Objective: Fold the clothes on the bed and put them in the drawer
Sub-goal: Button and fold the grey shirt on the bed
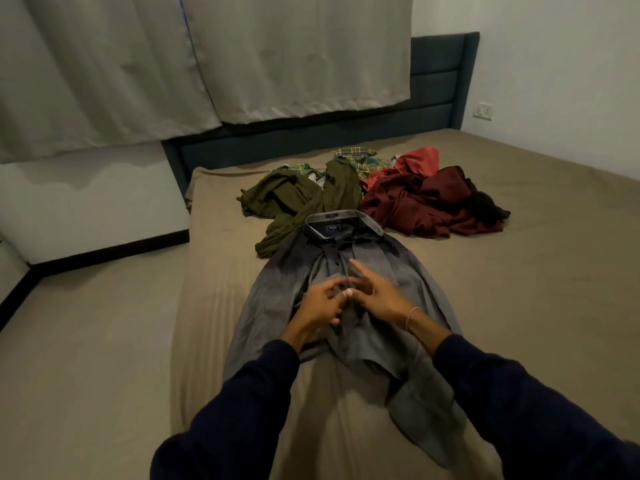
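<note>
Hands are meeting over the front placket of a grey button-up shirt [332, 327] that is lying face up on the bed [519, 271], its collar pointing toward the headboard [440, 88]. The left hand [320, 301] is pinching the shirt's fabric with curled fingers. The right hand [375, 294] is touching the same spot, forefinger stretched out; the blur makes it hard to say whether it is gripping cloth. A thin bracelet [412, 315] is circling the right wrist. Beyond the collar, unfolded clothes are lying in a heap: an olive green garment [294, 202], a green plaid shirt [360, 159], dark red garments [415, 202] and something black [488, 206]. Pale curtains [173, 64] are hanging behind the headboard.
</note>
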Tool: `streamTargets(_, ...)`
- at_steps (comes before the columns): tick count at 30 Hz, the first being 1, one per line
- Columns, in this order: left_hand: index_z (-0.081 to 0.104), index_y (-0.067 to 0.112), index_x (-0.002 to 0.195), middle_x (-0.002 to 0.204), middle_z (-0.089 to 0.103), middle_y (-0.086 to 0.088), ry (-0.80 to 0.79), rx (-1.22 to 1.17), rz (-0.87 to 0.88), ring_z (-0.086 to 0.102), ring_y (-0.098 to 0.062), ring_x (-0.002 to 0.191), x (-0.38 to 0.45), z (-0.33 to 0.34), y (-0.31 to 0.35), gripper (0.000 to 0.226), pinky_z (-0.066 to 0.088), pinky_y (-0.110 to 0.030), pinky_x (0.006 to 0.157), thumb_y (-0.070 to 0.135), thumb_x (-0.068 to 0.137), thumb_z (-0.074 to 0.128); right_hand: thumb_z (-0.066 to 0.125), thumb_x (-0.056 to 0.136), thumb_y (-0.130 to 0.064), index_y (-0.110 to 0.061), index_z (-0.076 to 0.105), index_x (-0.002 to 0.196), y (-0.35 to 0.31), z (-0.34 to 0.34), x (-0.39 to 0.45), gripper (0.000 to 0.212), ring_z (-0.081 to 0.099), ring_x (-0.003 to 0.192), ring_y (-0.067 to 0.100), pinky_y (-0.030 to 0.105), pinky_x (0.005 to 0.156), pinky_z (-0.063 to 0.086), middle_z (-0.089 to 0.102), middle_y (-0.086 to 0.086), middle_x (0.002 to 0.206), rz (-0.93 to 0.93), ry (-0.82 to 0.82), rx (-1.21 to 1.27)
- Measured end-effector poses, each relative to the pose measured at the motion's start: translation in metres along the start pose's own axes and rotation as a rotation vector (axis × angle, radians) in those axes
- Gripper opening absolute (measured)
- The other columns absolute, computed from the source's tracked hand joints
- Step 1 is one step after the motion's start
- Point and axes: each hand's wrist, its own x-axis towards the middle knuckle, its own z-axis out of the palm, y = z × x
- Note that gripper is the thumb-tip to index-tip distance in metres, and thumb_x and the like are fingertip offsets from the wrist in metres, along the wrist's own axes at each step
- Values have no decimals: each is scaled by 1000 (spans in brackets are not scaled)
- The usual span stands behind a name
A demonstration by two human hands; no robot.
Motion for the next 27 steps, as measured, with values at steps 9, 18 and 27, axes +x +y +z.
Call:
streamTargets(9,55,10,91,79,57,-1,101,209,-163,58,-23,76,-42,31,-66,8,50,-41,75,5,89,61,82,79,-35,-24,53,100,83,56,-72,37,51,79,2,20,73,46,54,-8,92,36,193,-415)
streamTargets(18,58,6,76,66,53,-14,105,-197,-344,52,-19,52,-52,51,-58,29,55,-37,54,9,103,48,62,92,-20,-17,60,101,94,38,-75,10,64,98,29,33,80,47,67,10,102,33,115,-605)
streamTargets(27,69,8,76,68,73,-9,207,-170,-485,71,-28,59,-49,74,-59,36,60,-33,52,42,88,75,45,102,-34,-16,56,128,51,4,-79,33,27,139,38,58,115,26,36,17,145,525,19,-1135)
